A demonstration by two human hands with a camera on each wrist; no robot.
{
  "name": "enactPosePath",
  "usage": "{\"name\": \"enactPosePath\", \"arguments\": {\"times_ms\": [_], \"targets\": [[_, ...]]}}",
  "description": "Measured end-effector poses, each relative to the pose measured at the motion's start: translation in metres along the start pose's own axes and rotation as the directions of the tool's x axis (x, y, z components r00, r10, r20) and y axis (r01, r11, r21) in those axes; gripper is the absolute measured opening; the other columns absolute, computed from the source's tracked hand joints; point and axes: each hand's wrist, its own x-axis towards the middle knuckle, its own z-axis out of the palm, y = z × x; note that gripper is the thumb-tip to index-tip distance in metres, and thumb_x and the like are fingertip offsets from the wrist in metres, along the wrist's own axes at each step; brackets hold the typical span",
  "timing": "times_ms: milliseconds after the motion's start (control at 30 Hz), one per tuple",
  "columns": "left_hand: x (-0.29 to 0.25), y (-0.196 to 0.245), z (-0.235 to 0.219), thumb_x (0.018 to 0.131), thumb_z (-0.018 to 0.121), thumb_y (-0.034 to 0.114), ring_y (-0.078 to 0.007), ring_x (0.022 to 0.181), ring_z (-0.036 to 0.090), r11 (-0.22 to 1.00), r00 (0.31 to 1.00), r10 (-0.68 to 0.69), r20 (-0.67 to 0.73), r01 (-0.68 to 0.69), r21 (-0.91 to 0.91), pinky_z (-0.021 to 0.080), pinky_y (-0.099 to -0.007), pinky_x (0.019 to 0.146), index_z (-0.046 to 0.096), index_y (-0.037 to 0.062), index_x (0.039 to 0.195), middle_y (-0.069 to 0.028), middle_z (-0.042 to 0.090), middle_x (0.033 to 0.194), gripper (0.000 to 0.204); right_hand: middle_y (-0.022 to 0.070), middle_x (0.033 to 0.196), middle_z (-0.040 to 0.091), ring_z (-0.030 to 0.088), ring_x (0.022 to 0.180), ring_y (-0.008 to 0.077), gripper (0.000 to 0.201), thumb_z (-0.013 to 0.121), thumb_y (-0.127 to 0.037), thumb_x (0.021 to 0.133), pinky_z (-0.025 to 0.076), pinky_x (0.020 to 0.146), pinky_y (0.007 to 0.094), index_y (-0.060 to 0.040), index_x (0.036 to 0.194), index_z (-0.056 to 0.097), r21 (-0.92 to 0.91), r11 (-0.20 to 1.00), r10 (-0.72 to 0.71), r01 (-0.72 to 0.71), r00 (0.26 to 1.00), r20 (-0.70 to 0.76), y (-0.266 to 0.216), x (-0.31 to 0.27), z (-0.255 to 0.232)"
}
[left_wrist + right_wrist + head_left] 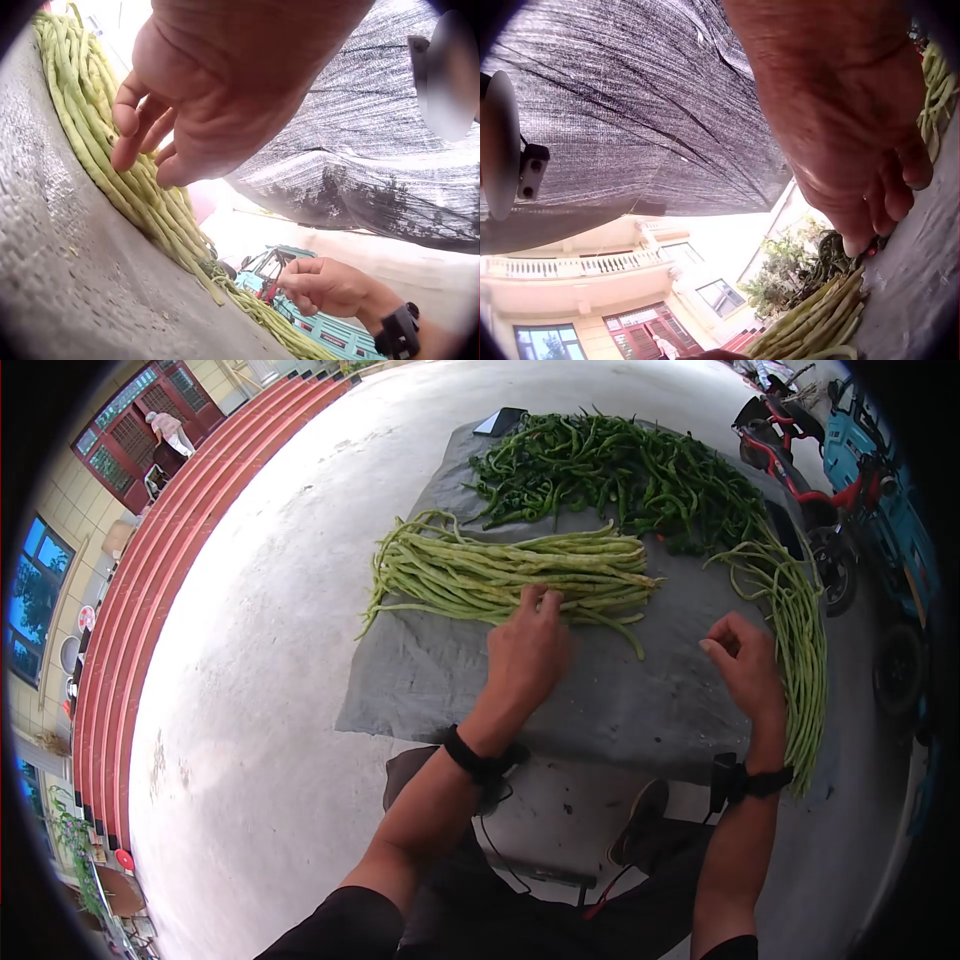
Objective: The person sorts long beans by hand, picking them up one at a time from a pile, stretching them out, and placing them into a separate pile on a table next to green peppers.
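Observation:
A thick bundle of long green yard-long beans (510, 565) lies across the grey cloth. My left hand (530, 650) is over the near side of this bundle, its fingertips right at the beans. In the left wrist view the fingers (139, 124) are loosely bent, with no bean gripped between them. My right hand (745, 660) hovers over the cloth, left of a second, thinner bunch of long beans (800, 650). Its fingers (889, 199) hang loosely curled, and nothing shows between them. The thumb is close to the index finger.
A large heap of green chili peppers (620, 475) covers the far part of the cloth (440, 670). A phone (500, 422) lies at its far left corner. On the right stand a red bike (790, 460) and a blue vehicle (880, 490). Red steps (200, 530) rise at left, with a person (170, 432) beyond.

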Motion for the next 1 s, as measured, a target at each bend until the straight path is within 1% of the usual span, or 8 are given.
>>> {"name": "enactPosePath", "arguments": {"times_ms": [67, 167, 267, 467, 567, 767, 867, 1000], "targets": [[0.005, -0.011, -0.002, 0.096, 0.073, 0.018, -0.0420, 0.104, 0.073, 0.998, 0.997, -0.026, -0.069, 0.030, 0.051, 0.058, -0.0551, 0.083, 0.063, 0.0096, 0.130, -0.0136, 0.063, 0.135, 0.036, 0.0059, 0.079, 0.067, 0.063, 0.072, 0.0137, 0.017, 0.079, -0.010, 0.093, 0.050, 0.069, 0.0342, 0.0005, 0.095, 0.066, 0.010, 1.000, -0.013, 0.014, 1.000, -0.001, -0.001, 0.000, 0.000], [0.011, -0.025, -0.005, 0.095, 0.073, 0.017, -0.0422, 0.104, 0.073, 0.986, 0.990, -0.089, -0.108, 0.103, 0.132, 0.057, -0.0557, 0.082, 0.064, 0.0089, 0.125, -0.0130, 0.064, 0.129, 0.032, 0.0057, 0.078, 0.067, 0.063, 0.072, 0.0139, 0.017, 0.079, -0.010, 0.093, 0.050, 0.069, 0.0341, 0.0003, 0.095, 0.066, 0.010, 1.000, -0.012, 0.012, 1.000, 0.002, -0.002, -0.001, -0.002], [0.014, -0.033, -0.003, 0.096, 0.074, 0.018, -0.0426, 0.103, 0.073, 0.988, 0.988, -0.064, -0.142, 0.083, 0.131, 0.057, -0.0558, 0.082, 0.064, 0.0088, 0.124, -0.0135, 0.064, 0.125, 0.032, 0.0057, 0.077, 0.067, 0.062, 0.071, 0.0140, 0.017, 0.079, -0.011, 0.093, 0.050, 0.068, 0.0340, 0.0001, 0.095, 0.066, 0.019, 1.000, -0.005, 0.005, 1.000, -0.001, -0.001, -0.001, -0.003], [0.022, -0.030, -0.003, 0.096, 0.075, 0.019, -0.0425, 0.101, 0.073, 0.970, 0.989, -0.106, -0.101, 0.126, 0.207, 0.058, -0.0555, 0.082, 0.067, 0.0082, 0.121, -0.0143, 0.064, 0.122, 0.028, 0.0064, 0.076, 0.066, 0.062, 0.070, 0.0147, 0.017, 0.079, -0.011, 0.092, 0.050, 0.067, 0.0343, 0.0000, 0.095, 0.066, 0.024, 1.000, -0.010, 0.010, 1.000, -0.004, 0.003, -0.003, -0.005], [0.024, -0.030, -0.003, 0.096, 0.070, 0.015, -0.0375, 0.104, 0.074, 0.972, 0.990, -0.063, -0.123, 0.089, 0.218, 0.058, -0.0525, 0.081, 0.068, 0.0050, 0.109, -0.0149, 0.064, 0.117, 0.017, 0.0071, 0.076, 0.067, 0.063, 0.070, 0.0156, 0.018, 0.079, -0.011, 0.092, 0.050, 0.068, 0.0347, 0.0001, 0.095, 0.066, 0.028, 1.000, 0.003, -0.003, 1.000, 0.008, 0.004, -0.005, -0.009], [0.027, -0.030, -0.003, 0.091, 0.078, 0.018, -0.0349, 0.109, 0.070, 0.976, 0.986, -0.046, -0.160, 0.079, 0.205, 0.058, -0.0506, 0.085, 0.073, 0.0064, 0.101, -0.0129, 0.065, 0.113, 0.016, 0.0081, 0.077, 0.068, 0.064, 0.071, 0.0171, 0.017, 0.079, -0.012, 0.091, 0.051, 0.068, 0.0352, 0.0005, 0.096, 0.068, 0.020, 1.000, 0.010, -0.010, 1.000, 0.020, 0.003, -0.006, -0.012], [0.028, -0.034, -0.004, 0.091, 0.079, 0.018, -0.0333, 0.107, 0.067, 0.975, 0.974, 0.078, -0.212, -0.031, 0.219, 0.054, -0.0487, 0.087, 0.074, 0.0069, 0.096, -0.0110, 0.065, 0.110, 0.013, 0.0083, 0.078, 0.069, 0.065, 0.072, 0.0175, 0.018, 0.079, -0.012, 0.091, 0.052, 0.069, 0.0352, 0.0007, 0.096, 0.068, 0.029, 1.000, 0.007, -0.007, 1.000, 0.021, 0.004, -0.007, -0.013], [0.025, -0.017, -0.022, 0.090, 0.080, 0.013, -0.0332, 0.105, 0.065, 0.973, 0.930, 0.206, -0.303, -0.161, 0.168, 0.053, -0.0490, 0.088, 0.073, 0.0086, 0.098, -0.0089, 0.069, 0.110, 0.011, 0.0083, 0.080, 0.070, 0.066, 0.073, 0.0165, 0.018, 0.080, -0.012, 0.091, 0.053, 0.070, 0.0343, 0.0008, 0.097, 0.068, 0.045, 0.999, -0.006, 0.006, 1.000, 0.010, 0.004, -0.007, -0.011]]}}
